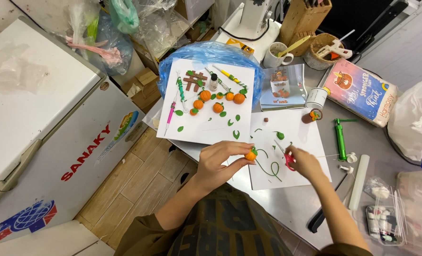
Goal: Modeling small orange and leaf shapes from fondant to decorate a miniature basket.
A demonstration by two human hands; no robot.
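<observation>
While steel bench (287, 208) carried two white sheets, nearer sheet (294, 132) lay under hands. Left hand (218, 163) fingers pinched small orange pumpkin (250, 155) above sheet's left edge. Right hand (306, 163) fingers closed on red-handled tool (289, 160) beside green tendril (268, 166). Step judged: fitting greenery to pumpkin; next calls for steady, fine placement.

The person wears an olive-brown top, its fabric loose and creased across the chest, with dark patterned marks down the front. Both sleeves are pushed up near the elbows, leaving the forearms bare. The left hand (219, 160) and right hand (305, 162) carry no gloves, rings or watch.
</observation>
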